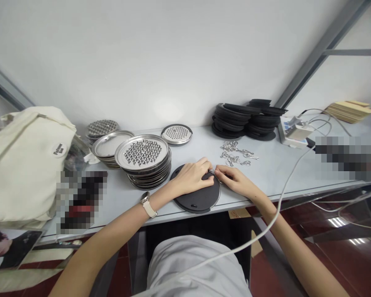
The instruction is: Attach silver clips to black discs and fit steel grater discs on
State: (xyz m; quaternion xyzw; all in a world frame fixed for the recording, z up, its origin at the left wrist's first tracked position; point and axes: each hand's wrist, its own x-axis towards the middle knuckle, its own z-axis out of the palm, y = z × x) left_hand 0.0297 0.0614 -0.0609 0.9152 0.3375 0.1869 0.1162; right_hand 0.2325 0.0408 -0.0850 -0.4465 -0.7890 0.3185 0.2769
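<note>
A round black disc (pixel 198 198) lies flat at the front edge of the table. My left hand (pixel 192 176) rests on top of it, fingers curled and pinched at the disc's right rim. My right hand (pixel 233 180) meets it there, fingertips pinched on a small silver metal piece (pixel 212 171) at the rim. The piece is too small to name exactly. A loose pile of small silver clips (pixel 236 152) lies just behind my hands.
Stacks of perforated metal trays (pixel 144 159) and plain metal plates (pixel 109 144) stand left of the disc. Black disc stacks (pixel 245 119) sit at the back right. A cream bag (pixel 24 161) fills the left. A white cable (pixel 278 206) crosses at the right.
</note>
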